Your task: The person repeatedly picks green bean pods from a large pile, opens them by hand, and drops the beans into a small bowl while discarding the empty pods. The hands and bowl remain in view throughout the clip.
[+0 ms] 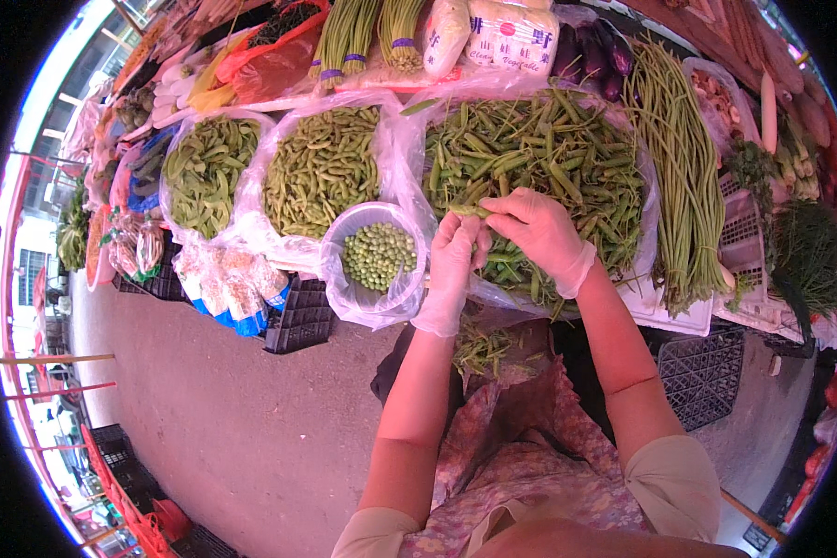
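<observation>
Both hands wear thin clear gloves and meet over a heap of pea pods (572, 153) lying on a plastic sheet. Between the fingertips of my left hand (453, 254) and my right hand (530, 227) is a single green pea pod (469, 209), gripped from both sides. Whether it is split cannot be made out. Just left of my left hand stands a round plastic-lined tub (331, 240) with shelled green peas (379, 257) in it. Loose empty-looking pods (485, 349) lie below, on the lap of a floral apron (530, 481).
Soybean pods (324, 171) and flat green pods (210, 174) fill lined trays to the left. Long beans (676, 174) lie at the right, with eggplants (593, 59) behind. Bagged goods (234, 282) hang near a black crate (298, 317). Another crate (701, 376) stands on the floor at right.
</observation>
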The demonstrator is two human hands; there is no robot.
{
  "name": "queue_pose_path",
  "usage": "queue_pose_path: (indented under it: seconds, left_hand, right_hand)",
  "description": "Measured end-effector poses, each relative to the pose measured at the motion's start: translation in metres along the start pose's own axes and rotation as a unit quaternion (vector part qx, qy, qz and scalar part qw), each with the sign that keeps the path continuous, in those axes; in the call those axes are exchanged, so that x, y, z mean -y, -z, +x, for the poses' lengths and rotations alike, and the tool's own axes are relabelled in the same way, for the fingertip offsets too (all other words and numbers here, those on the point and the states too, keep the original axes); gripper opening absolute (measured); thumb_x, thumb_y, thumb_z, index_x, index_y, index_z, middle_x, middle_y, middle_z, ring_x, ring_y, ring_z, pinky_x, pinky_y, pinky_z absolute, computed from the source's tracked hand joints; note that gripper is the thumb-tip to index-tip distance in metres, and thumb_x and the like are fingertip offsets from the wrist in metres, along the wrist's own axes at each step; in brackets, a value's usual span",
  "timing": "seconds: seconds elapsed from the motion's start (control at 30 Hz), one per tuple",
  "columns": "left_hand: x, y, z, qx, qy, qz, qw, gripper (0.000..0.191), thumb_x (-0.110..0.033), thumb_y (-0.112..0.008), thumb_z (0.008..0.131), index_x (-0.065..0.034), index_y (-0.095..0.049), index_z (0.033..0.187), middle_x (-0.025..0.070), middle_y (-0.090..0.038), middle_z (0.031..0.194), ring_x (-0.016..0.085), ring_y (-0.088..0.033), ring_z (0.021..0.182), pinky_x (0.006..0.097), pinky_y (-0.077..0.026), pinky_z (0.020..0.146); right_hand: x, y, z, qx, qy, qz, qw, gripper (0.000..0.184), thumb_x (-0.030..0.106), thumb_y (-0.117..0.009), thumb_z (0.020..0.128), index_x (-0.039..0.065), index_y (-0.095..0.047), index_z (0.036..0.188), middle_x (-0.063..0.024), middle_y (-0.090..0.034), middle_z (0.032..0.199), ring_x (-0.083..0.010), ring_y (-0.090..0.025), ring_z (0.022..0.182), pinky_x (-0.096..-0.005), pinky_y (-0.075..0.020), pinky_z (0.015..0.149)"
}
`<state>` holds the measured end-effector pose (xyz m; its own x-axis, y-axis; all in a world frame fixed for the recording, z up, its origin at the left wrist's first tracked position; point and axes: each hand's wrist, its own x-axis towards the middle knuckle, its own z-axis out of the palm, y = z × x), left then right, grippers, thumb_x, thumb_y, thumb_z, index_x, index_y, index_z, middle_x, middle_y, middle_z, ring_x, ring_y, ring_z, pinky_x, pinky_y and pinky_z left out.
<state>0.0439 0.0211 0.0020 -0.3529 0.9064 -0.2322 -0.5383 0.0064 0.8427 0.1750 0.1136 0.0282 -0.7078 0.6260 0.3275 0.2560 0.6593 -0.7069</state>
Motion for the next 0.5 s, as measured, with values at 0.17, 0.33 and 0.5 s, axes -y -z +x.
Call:
queue_pose_path:
  seconds: [0.17, 0.33, 0.5]
  left_hand:
    - [0.007, 0.002, 0.002, -0.022, -0.013, -0.017, 1.0, 0.005, -0.014, -0.055, 0.092, -0.0096, -0.057, 0.092, -0.0025, -0.054, 0.071, 0.006, -0.046, 0.056, 0.0187, -0.032, 0.047]
    - [0.012, 0.006, 0.005, -0.037, -0.021, -0.051, 0.998, 0.004, -0.009, -0.054, 0.089, -0.0084, -0.058, 0.088, -0.0021, -0.053, 0.068, 0.006, -0.044, 0.054, 0.0189, -0.031, 0.046]
    - [0.013, 0.005, 0.007, -0.074, -0.015, -0.109, 0.991, 0.009, -0.002, -0.051, 0.084, -0.0049, -0.059, 0.088, -0.0004, -0.053, 0.064, 0.006, -0.039, 0.049, 0.0196, -0.028, 0.043]
  right_hand:
    - [0.001, -0.001, 0.003, -0.024, 0.03, -0.015, 0.999, 0.021, 0.011, -0.069, 0.08, 0.004, -0.069, 0.1, -0.0087, -0.061, 0.081, -0.0261, -0.06, 0.077, -0.0346, -0.0482, 0.071]
    - [0.0, -0.01, -0.001, -0.039, 0.06, -0.024, 0.997, 0.019, 0.01, -0.069, 0.081, 0.004, -0.069, 0.099, -0.0087, -0.063, 0.083, -0.0258, -0.061, 0.08, -0.0345, -0.0491, 0.072]
    - [0.0, -0.025, -0.004, -0.058, -0.028, 0.055, 0.996, 0.02, 0.013, -0.067, 0.084, 0.002, -0.068, 0.1, -0.0095, -0.066, 0.087, -0.0226, -0.064, 0.076, -0.0323, -0.05, 0.069]
